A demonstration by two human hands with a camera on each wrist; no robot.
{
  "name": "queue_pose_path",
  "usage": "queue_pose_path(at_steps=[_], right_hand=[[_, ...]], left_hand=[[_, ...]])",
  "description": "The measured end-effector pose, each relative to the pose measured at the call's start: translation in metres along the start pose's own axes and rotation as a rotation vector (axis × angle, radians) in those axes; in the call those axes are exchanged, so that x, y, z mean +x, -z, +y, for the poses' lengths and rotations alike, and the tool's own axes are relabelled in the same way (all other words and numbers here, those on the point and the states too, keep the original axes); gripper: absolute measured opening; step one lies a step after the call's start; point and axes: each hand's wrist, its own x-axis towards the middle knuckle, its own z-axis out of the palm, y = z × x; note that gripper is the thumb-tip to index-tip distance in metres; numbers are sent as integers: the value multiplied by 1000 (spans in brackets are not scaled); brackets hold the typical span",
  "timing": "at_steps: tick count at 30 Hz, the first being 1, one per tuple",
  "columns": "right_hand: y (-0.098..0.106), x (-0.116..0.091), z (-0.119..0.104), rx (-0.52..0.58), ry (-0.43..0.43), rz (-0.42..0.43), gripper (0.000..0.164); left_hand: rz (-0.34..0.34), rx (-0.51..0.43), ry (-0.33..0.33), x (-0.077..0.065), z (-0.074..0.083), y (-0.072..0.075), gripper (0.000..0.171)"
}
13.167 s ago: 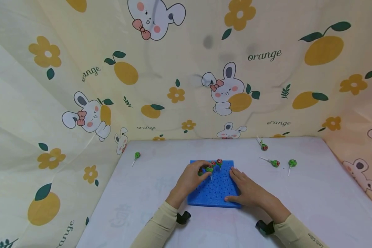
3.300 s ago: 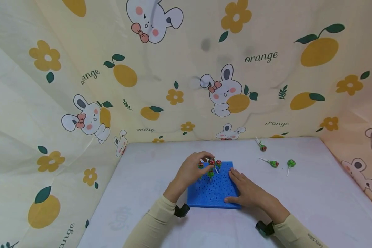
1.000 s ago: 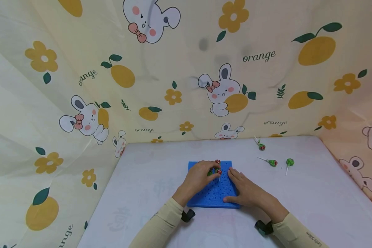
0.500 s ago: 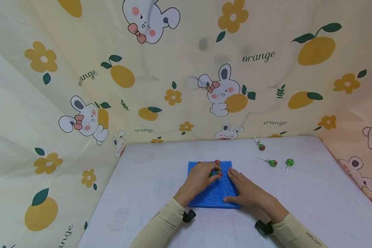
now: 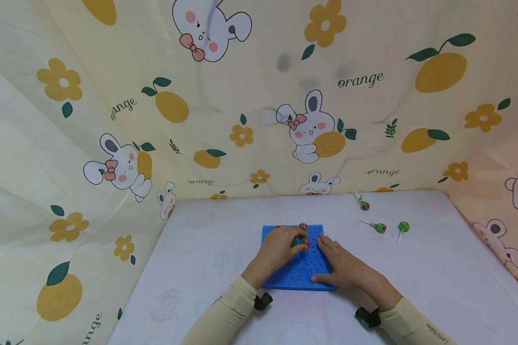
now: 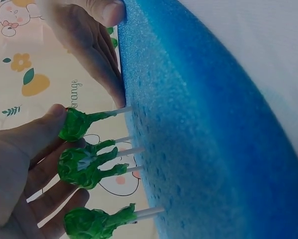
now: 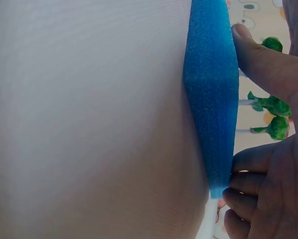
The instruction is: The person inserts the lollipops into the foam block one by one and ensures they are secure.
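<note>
Since nothing visible fixes the blue foam block point(image 5: 302, 280) to the white table point(image 5: 311, 316), my right hand point(image 5: 345, 266) lies spread along its three o'clock side, thumb toward five, I judge to steady it. My left hand point(image 5: 276, 249) reaches over from eight o'clock, its thumb and fingers curled close about the head of one wrapped lollipop point(image 5: 306, 243), just off the block's centre toward one o'clock. Held by its head, it leaves the stick clear to meet the perforated top.

From the head, my left hand hides much of what stands there, though a rear lollipop point(image 5: 302, 225) shows near twelve o'clock. The left wrist view reveals a row of other lollipops point(image 6: 79, 167), some overlapping, sticks meeting the foam and heads clear of it; how deep they go, I cannot tell. The right wrist view adds the block's thick side and my fingers against its edge. Only the head view plainly shows three loose lollipops point(image 5: 380, 227), lying toward two o'clock, well apart from the block.
</note>
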Motion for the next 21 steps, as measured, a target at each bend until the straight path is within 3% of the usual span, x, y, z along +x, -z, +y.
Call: queue_pose_path(at_steps=[13,21], right_hand=[[-1,0,1,8,5,1,118],[0,1,0,7,3,0,118]], left_hand=[[6,-48,38,-6,-4,7,34],[52,-78,50,-11,-7,20,34]])
